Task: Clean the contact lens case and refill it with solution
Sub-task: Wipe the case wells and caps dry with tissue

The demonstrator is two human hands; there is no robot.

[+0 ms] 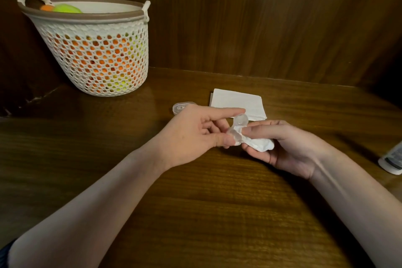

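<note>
A clear plastic contact lens case [238, 126] is held above the middle of the wooden table. My left hand [195, 130] pinches it between thumb and fingers, with the forefinger stretched over its round well. My right hand [280, 143] grips a crumpled white tissue [260, 144], and a fingertip presses the tissue against the case's lower part. A second clear plastic piece [181, 107], perhaps the case's lid, lies on the table just behind my left hand, partly hidden by it.
A folded white tissue stack [237, 102] lies behind the hands. A white lattice basket [95, 50] with orange and green items stands at the back left. A white object [392, 160] lies at the right edge. Wooden walls close the back.
</note>
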